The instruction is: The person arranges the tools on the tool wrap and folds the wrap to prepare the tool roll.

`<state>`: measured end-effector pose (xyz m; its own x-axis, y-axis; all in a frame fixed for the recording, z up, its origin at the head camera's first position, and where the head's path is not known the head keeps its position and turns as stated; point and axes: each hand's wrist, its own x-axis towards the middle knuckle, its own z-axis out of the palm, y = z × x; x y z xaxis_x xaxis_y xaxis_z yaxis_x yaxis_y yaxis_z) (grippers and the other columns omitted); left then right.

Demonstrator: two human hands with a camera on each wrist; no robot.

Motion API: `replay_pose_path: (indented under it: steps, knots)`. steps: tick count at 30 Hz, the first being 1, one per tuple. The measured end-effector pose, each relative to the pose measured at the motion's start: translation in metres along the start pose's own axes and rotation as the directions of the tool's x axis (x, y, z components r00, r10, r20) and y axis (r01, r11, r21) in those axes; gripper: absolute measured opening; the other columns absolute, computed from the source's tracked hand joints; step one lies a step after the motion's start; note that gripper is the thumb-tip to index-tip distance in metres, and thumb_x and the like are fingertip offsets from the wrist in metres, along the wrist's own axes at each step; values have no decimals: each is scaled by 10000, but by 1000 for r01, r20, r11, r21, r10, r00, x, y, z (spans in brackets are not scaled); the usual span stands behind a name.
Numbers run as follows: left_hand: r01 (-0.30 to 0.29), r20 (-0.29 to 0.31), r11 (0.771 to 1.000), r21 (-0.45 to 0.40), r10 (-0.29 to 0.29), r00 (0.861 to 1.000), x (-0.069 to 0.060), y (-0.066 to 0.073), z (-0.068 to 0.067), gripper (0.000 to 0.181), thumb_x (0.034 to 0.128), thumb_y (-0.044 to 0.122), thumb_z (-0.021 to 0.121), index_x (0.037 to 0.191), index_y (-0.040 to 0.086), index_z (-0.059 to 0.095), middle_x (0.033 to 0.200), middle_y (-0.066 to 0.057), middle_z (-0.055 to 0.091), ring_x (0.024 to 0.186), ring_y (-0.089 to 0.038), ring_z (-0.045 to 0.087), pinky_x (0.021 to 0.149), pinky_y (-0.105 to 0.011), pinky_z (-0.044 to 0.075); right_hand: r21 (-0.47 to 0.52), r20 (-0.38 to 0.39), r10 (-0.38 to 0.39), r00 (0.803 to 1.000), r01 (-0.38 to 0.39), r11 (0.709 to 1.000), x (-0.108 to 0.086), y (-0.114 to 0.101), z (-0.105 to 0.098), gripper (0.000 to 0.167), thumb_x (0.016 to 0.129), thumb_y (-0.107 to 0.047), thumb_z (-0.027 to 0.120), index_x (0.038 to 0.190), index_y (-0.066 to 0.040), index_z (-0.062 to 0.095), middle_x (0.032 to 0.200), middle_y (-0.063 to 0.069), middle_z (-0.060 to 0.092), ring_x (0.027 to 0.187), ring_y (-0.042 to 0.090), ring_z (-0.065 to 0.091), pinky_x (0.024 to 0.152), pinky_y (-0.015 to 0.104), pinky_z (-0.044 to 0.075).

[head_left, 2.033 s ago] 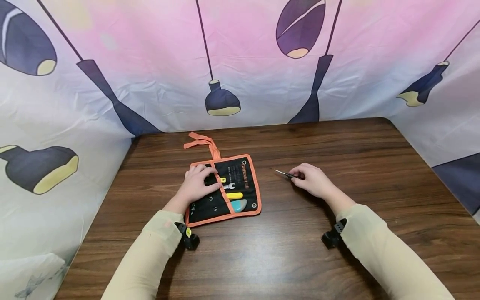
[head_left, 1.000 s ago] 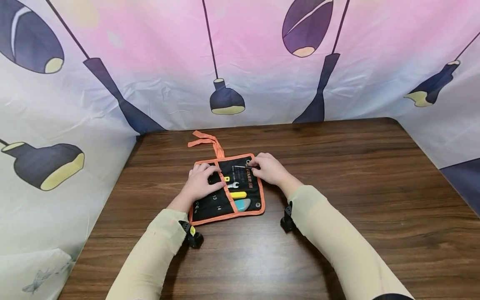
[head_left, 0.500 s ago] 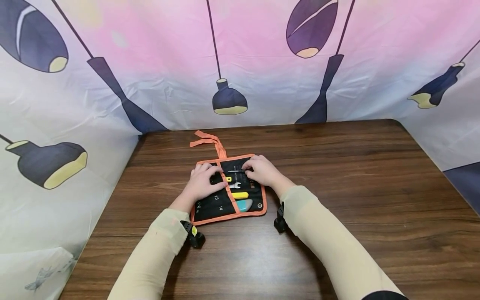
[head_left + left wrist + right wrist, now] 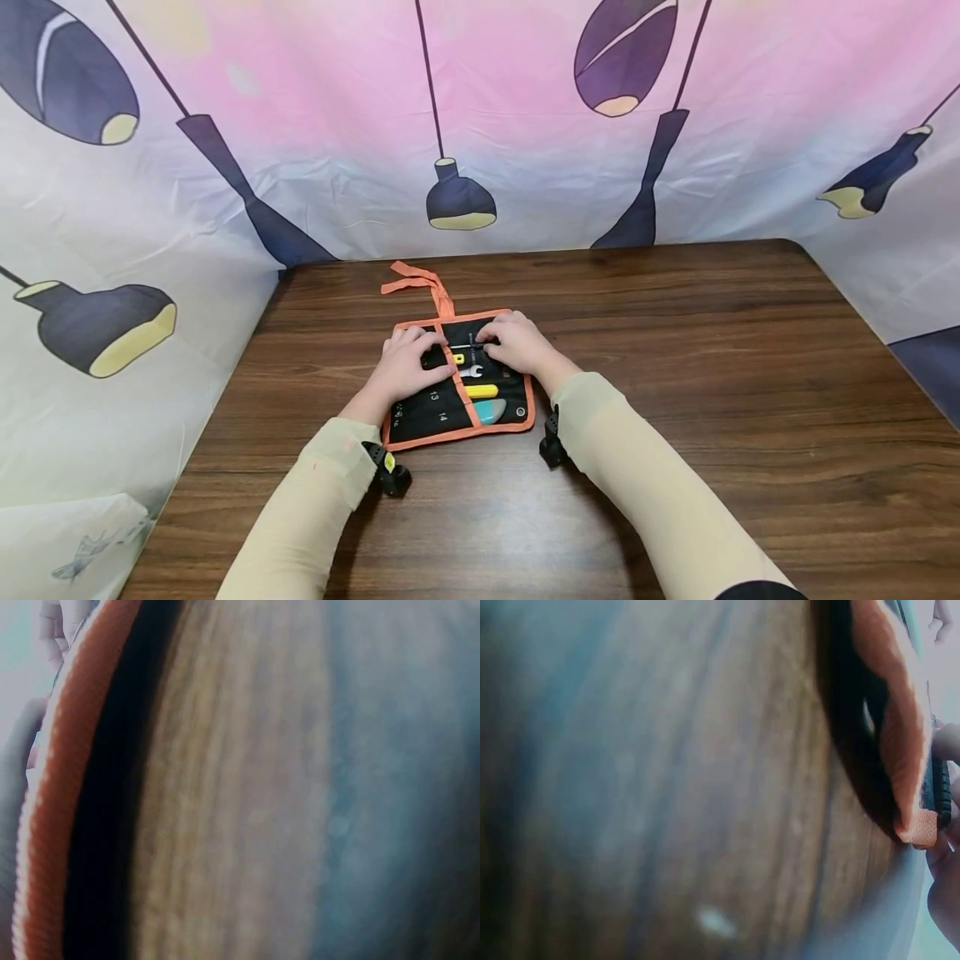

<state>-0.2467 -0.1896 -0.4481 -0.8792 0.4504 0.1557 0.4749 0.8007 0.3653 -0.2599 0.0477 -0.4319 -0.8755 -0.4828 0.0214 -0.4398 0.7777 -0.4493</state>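
Note:
A black tool pouch (image 4: pixel 420 427) with orange edging lies spread on the table in the head view. My left hand (image 4: pixel 401 367) rests on its pocket side, thumb and forefinger spread along the pocket's orange edge. Above the pouch my right hand (image 4: pixel 519 343) pinches a small screwdriver (image 4: pixel 467 346) by its black handle. Its thin metal shaft points left, and the tip is at the pocket edge by the left forefinger; whether it is inside cannot be told. A wrench (image 4: pixel 472 372), a yellow-handled tool (image 4: pixel 482 391) and a teal-and-grey handle (image 4: pixel 490 411) stick out of the pockets.
Orange tie straps (image 4: pixel 420 279) trail from the pouch's far edge on the dark wooden table (image 4: pixel 675 333). A printed curtain (image 4: pixel 360 192) hangs behind the table. Both wrist views mostly show blurred wood and the pouch's orange edge (image 4: pixel 67 772).
My right hand has brought the screwdriver left from the bare table to over the pouch, up to the pocket edge. The left hand has stayed on the pouch.

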Motion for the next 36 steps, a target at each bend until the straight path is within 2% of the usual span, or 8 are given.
replay_pose_path:
  steps: [5, 8, 14, 21, 36]
  knots:
    - [-2, 3, 1000, 3, 2, 1000, 0, 0, -1, 473, 820, 516, 643, 1187, 220, 602, 1085, -52, 509, 990, -247, 386, 822, -455, 283, 54, -50, 4, 999, -1, 999, -8, 10, -5, 279, 912, -237, 607, 1167, -133, 653, 1164, 63, 581, 1087, 250, 469, 943, 414, 350]
    - [-4, 2, 1000, 1, 4, 1000, 0, 0, -1, 472, 820, 512, 645, 1186, 218, 602, 1092, -54, 508, 997, -250, 382, 824, -458, 281, 93, -82, 42, 996, -34, 995, -13, 20, -8, 295, 893, -248, 636, 1156, -117, 655, 1109, 58, 589, 1073, 241, 475, 943, 407, 349]
    - [-4, 13, 1000, -4, 4, 1000, 0, 0, -2, 466, 825, 504, 643, 1189, 217, 598, 1105, -58, 505, 1006, -254, 380, 832, -464, 279, 136, -81, 74, 994, -63, 989, -18, 30, -9, 279, 897, -219, 631, 1147, -100, 663, 1057, 64, 571, 1005, 228, 497, 876, 395, 402]
    - [-1, 18, 1000, 1, 1, 1000, 0, 0, -2, 461, 829, 496, 641, 1196, 221, 596, 1115, -59, 508, 1015, -256, 381, 833, -463, 281, 121, -79, 75, 994, -65, 991, -18, 27, -10, 252, 925, -190, 590, 1151, -105, 662, 1025, 52, 558, 908, 185, 514, 806, 360, 433]
    - [4, 11, 1000, 3, -4, 1000, 0, 0, 0, 489, 823, 519, 636, 1209, 222, 594, 1133, -60, 502, 1028, -259, 381, 842, -466, 285, 117, -59, 63, 996, -55, 992, -8, 11, -2, 258, 934, -203, 583, 1163, -107, 652, 1050, 50, 558, 942, 179, 511, 838, 358, 431]
